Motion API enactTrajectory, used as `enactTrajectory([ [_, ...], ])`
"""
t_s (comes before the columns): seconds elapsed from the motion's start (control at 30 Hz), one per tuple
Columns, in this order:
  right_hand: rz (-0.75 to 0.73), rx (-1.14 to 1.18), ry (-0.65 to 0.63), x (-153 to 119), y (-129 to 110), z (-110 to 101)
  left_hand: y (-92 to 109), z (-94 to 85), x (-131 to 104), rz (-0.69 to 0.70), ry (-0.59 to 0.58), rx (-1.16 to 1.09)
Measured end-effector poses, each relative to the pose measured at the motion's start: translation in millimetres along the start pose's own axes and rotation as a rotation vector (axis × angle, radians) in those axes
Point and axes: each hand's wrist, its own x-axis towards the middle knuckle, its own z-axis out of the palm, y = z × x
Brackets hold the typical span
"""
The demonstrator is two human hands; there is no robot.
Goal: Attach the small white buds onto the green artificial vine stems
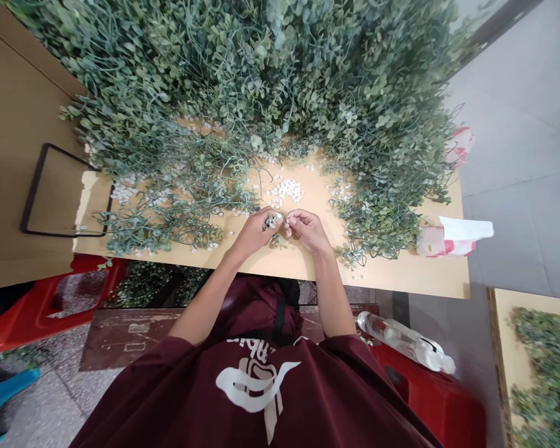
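Observation:
My left hand is closed around a small sprig of artificial green leaves near the table's front edge. Close beside it, my right hand pinches what looks like a small white bead, partly hidden by the fingertips. The two hands' fingertips almost meet. Just beyond them lies a loose pile of small white beads on the tan tabletop. Loose leafy sprigs spread to the left of my hands, with more white pieces scattered among them.
A large heap of artificial greenery covers the back and right of the table. At the right end sits a tissue pack. A black wire frame stands at the left by cardboard. A plastic bottle lies on a red stool.

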Motion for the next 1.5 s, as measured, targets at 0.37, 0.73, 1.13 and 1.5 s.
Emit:
enactTrajectory([
  [0.37, 0.034, -0.032, 0.027, 0.8, 0.3, -1.4, -0.8, 0.7, 0.7, 0.000, 0.012, -0.006],
  [0.73, 0.003, -0.051, 0.044, 0.2, -0.2, 2.4, -1.4, 1.4, -0.3, 0.001, 0.022, -0.025],
  [1.13, -0.037, -0.152, 0.069, -0.2, 2.0, 6.9, -1.5, -1.3, 0.3, 0.025, -0.028, -0.054],
  [1.5, -0.129, -0.200, 0.038, -1.5, 5.8, 8.0, -4.1, 0.3, -0.2, 0.027, -0.028, -0.064],
])
